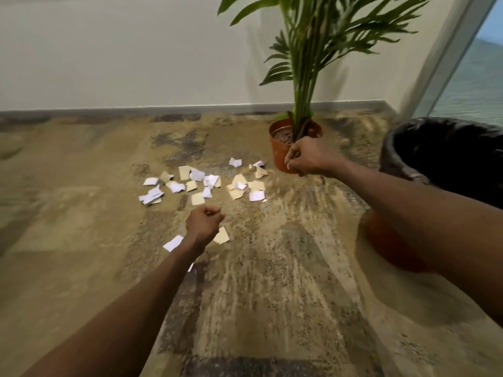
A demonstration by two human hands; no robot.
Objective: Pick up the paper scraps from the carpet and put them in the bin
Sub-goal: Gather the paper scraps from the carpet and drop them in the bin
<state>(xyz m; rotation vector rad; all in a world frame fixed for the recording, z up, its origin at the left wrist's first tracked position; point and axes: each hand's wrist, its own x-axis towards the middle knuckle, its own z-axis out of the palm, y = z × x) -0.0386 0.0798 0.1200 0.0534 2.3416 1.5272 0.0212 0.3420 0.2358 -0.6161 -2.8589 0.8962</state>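
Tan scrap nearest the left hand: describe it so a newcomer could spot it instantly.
Start at the potted palm by the wall; a cluster of paper scraps lies on the carpet to its left. Come nearer the camera to the left hand. The tan scrap lies just right of that wrist, apart from the cluster; its closest neighbour, left of the wrist, is white.

A pale wall with grey skirting meets mottled floor; window at right.
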